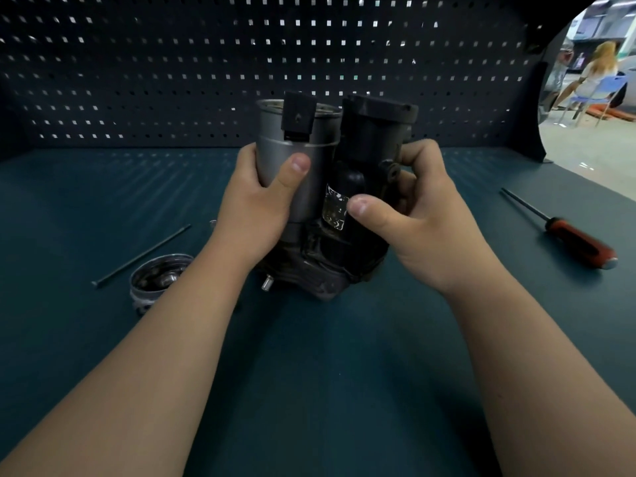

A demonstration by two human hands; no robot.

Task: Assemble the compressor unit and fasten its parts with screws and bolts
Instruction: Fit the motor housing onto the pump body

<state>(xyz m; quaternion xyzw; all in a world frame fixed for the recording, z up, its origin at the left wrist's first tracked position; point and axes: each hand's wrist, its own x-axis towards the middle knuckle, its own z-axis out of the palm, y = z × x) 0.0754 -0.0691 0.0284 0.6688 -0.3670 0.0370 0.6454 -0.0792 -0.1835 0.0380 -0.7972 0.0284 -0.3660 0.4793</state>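
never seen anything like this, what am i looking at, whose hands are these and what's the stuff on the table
No machine here: it is one picture, from a camera worn on a person's head, looking down at their own bare hands. The left hand grips the silver cylinder of a compressor unit, the right hand grips its black side, and the unit is held upright. On the table, to the left lie a long thin bolt and a round metal cap; to the right lies a screwdriver with a red handle. Behind stands a pegboard wall.
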